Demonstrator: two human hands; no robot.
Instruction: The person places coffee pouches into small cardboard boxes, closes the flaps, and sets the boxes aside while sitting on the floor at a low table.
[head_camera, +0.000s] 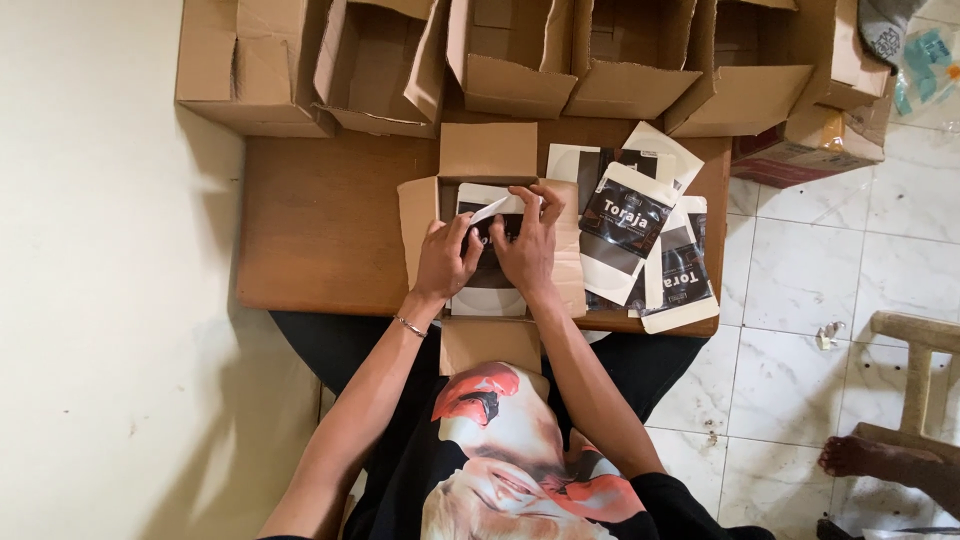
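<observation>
Cardboard: I see a small open box lying flat in the middle of a low wooden table, its flaps spread to all four sides.
Pouch in box: a white and black pouch lies inside the box, under both hands.
Left hand: my left hand rests on the pouch, fingers curled, thumb and forefinger pinching the near end of a white paper strip.
Right hand: my right hand sits just beside the left, fingers bent down over the top of the pouch and touching the strip's other end; I cannot tell whether it grips or only presses.
Wrist: a thin bracelet circles the left wrist.
Pouch stack: more white and black pouches lie fanned out, overlapping, on the table just right of the box.
Far edge: a row of empty open boxes stands along the table's far side.
Floor: pale tiles on the right, with another person's bare foot near a wooden stool.
</observation>
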